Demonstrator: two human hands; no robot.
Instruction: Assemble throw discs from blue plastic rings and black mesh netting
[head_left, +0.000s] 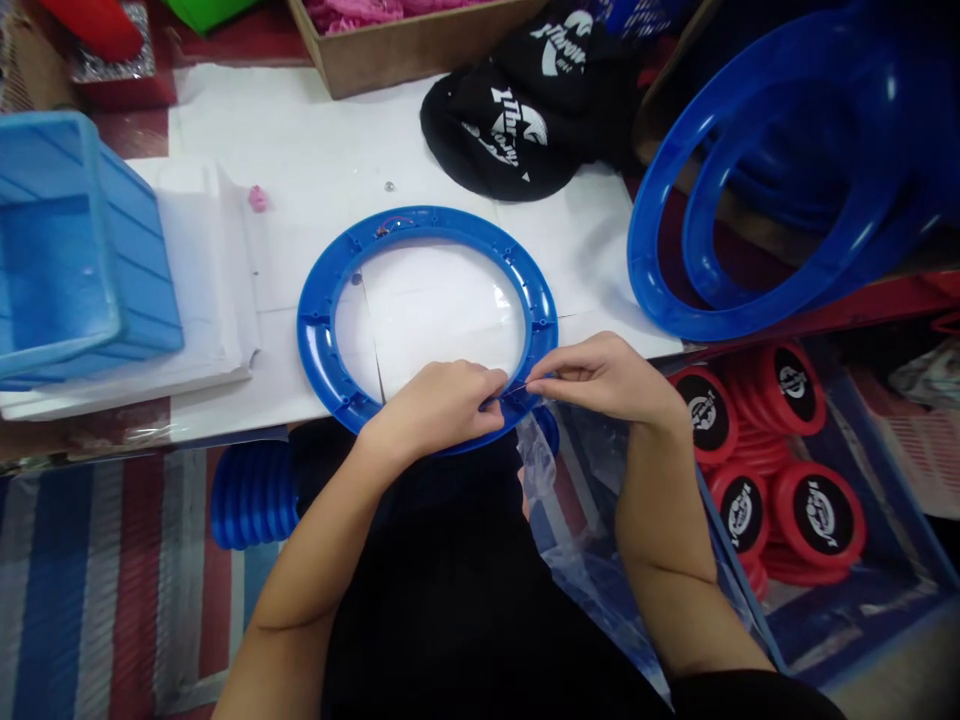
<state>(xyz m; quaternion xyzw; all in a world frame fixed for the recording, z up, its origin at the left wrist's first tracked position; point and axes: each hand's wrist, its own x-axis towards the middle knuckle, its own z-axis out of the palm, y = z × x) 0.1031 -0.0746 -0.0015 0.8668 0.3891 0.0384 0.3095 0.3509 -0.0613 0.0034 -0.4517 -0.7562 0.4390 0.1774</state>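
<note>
A blue plastic ring point(316, 345) lies on the white-covered table, its ribbed inner side facing up. Thin red wire and a small part point(382, 231) sit in its channel at the upper left. My left hand point(454, 405) rests on the ring's near edge, fingers curled and pinched on a thin wire. Beside it, over the ring's lower right, my right hand point(592, 378) pinches a thin strand between thumb and forefinger. The strand runs between the two hands.
A light blue bin point(135, 250) stands at the left. Black printed fabric discs point(487, 135) lie at the back, near a cardboard box point(397, 55) of pink pieces. More blue rings point(652, 245) lean at the right, above a crate of red discs point(825, 515). A pink bit point(257, 199) lies on the table.
</note>
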